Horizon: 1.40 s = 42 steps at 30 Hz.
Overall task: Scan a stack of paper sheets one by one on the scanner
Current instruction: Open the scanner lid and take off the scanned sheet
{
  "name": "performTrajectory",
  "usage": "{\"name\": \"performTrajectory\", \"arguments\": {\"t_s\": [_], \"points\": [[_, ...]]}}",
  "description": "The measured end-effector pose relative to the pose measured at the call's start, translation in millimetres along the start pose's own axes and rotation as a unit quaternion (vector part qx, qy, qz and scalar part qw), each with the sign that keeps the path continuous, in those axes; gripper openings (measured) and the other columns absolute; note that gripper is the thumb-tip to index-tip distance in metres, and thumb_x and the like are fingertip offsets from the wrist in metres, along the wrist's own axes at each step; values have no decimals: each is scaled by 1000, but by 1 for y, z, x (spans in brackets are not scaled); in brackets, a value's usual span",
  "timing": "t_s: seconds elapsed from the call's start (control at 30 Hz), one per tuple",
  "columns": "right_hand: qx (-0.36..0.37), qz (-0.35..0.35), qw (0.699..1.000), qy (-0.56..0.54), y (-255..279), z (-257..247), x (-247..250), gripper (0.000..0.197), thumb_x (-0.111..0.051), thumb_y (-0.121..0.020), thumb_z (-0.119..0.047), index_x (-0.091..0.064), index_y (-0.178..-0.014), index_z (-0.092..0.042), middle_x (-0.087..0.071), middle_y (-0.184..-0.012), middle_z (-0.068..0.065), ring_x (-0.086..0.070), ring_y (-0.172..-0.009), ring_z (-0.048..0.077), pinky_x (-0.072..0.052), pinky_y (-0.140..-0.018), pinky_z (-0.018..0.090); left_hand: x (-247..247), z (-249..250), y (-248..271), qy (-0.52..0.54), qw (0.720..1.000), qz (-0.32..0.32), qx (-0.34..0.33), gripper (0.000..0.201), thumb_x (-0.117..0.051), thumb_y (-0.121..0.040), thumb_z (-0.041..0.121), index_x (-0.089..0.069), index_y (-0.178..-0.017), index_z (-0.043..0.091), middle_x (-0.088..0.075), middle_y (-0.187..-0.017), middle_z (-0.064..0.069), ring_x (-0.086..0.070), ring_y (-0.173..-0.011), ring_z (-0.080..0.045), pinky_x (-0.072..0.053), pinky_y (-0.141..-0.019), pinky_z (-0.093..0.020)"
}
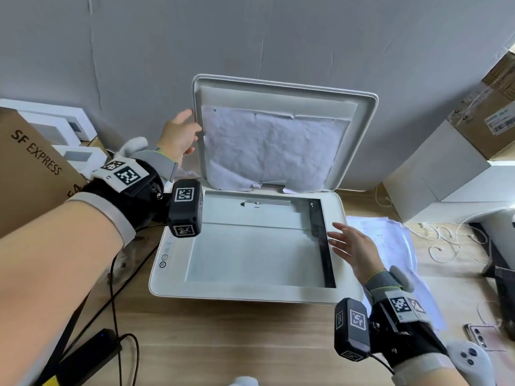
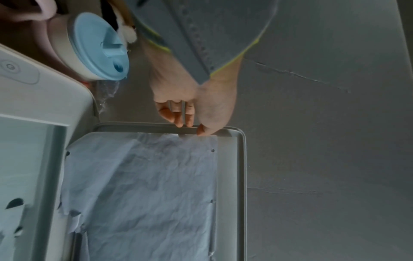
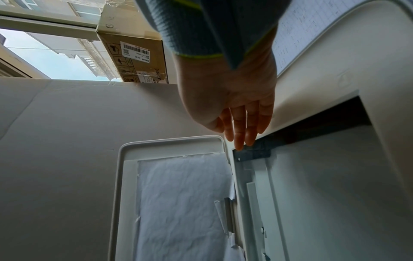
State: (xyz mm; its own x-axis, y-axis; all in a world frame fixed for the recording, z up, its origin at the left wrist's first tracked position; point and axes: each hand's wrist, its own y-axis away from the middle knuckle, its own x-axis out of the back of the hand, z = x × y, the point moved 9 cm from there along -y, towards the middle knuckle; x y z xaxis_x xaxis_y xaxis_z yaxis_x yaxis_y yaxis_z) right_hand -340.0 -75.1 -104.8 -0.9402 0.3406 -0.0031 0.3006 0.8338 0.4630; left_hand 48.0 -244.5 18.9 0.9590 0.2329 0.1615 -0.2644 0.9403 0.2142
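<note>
A white flatbed scanner (image 1: 345, 277) sits on the wooden desk with its lid (image 1: 365, 140) raised nearly upright. My left hand (image 1: 178, 135) holds the lid's left edge, fingers behind the rim and thumb in front, as the left wrist view shows (image 2: 192, 125). Crumpled white backing paper (image 1: 267, 149) lines the lid's inside. A sheet (image 1: 250, 252) lies on the glass. My right hand (image 1: 354, 246) hovers with straight fingers over the scanner's right rim, holding nothing (image 3: 241, 134). A stack of printed sheets (image 1: 390, 240) lies on the desk right of the scanner.
A brown SF Express box (image 1: 30, 168) and white boxes stand at the left. White and brown cartons (image 1: 446, 162) rise at the right, with loose white cables (image 1: 446, 240). A phone (image 1: 482, 335) lies at the right front. A blue-lidded cup (image 2: 96, 47) stands left of the scanner.
</note>
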Motion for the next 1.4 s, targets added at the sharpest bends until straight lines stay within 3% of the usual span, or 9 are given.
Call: {"name": "performTrajectory", "arguments": {"t_s": [0.17, 0.37, 0.6, 0.73, 0.83, 1.0, 1.1, 1.23, 1.4], "points": [[-12, 12, 1000, -4, 1, 7, 5, 28, -36, -98, -10, -62, -108, -9, -65, -86, 8, -60, -79, 18, -46, -75, 25, 0, -27, -2, 20, 999, 46, 19, 44, -56, -84, 5, -50, -127, 12, -55, -79, 2, -50, -64, -7, -36, -49, -20], [-18, 12, 1000, -4, 5, 10, 5, 26, -38, -97, -11, -63, -103, -9, -65, -86, 8, -60, -79, 18, -46, -74, 25, -17, -48, 0, 8, 999, -3, 37, 44, -62, -81, 2, -53, -123, 10, -54, -70, -2, -45, -57, -12, -33, -43, -20], [-19, 9, 1000, -3, 9, 10, 5, 25, -39, -97, -10, -65, -93, -12, -65, -87, 8, -60, -79, 19, -46, -74, 25, -17, -44, 1, -4, 999, 31, 29, 48, -66, -78, 1, -53, -123, 11, -57, -100, -9, -48, -59, -11, -38, -46, -19], [-22, 4, 1000, -1, 11, 14, 2, 24, -40, -96, -11, -65, -97, -10, -65, -88, 9, -61, -79, 19, -46, -73, 26, -14, -48, 0, -24, 998, 53, 21, 27, -73, -73, 7, -59, -94, 15, -66, -102, -13, -56, -80, -18, -43, -69, -27], [-24, 0, 1000, 0, 11, 15, -1, 23, -41, -97, -11, -64, -97, -10, -66, -87, 8, -61, -79, 19, -47, -72, 25, -21, -51, 0, -24, 999, 38, 24, 21, -74, -74, 9, -55, -76, 19, -61, -81, -5, -54, -82, -19, -42, -65, -25], [0, 16, 1000, -1, 4, -5, 0, 22, -39, -97, -8, -61, -101, -10, -64, -90, 6, -61, -78, 18, -50, -68, 24, -24, -47, 2, -19, 999, 46, 16, 47, -74, -72, 6, -56, -115, 6, -58, -97, -8, -51, -84, -17, -42, -74, -30], [41, 31, 999, -3, -11, -42, -4, 21, -40, -96, -5, -58, -99, -15, -59, -97, 6, -59, -78, 17, -48, -67, 24, -23, -42, 3, -19, 998, 62, 10, 50, -70, -73, 1, -53, -121, 3, -55, -97, -8, -47, -83, -19, -43, -61, -26], [96, 34, 995, 20, -35, -92, -22, 31, -42, -97, -8, -49, -127, -11, -54, -96, 3, -54, -78, 14, -49, -70, 27, -20, -41, 2, -28, 997, 77, 16, 46, -66, -74, -1, -56, -119, 2, -61, -99, -13, -48, -81, -18, -40, -52, -24], [99, 19, 995, 24, -61, -110, -52, 48, -43, -95, -4, -34, -141, -12, -46, -117, 3, -50, -75, 10, -47, -64, 23, -17, -47, 0, -43, 995, 85, 22, 42, -66, -75, 3, -58, -116, 7, -62, -118, -15, -63, -102, -33, -51, -80, -36]]}}
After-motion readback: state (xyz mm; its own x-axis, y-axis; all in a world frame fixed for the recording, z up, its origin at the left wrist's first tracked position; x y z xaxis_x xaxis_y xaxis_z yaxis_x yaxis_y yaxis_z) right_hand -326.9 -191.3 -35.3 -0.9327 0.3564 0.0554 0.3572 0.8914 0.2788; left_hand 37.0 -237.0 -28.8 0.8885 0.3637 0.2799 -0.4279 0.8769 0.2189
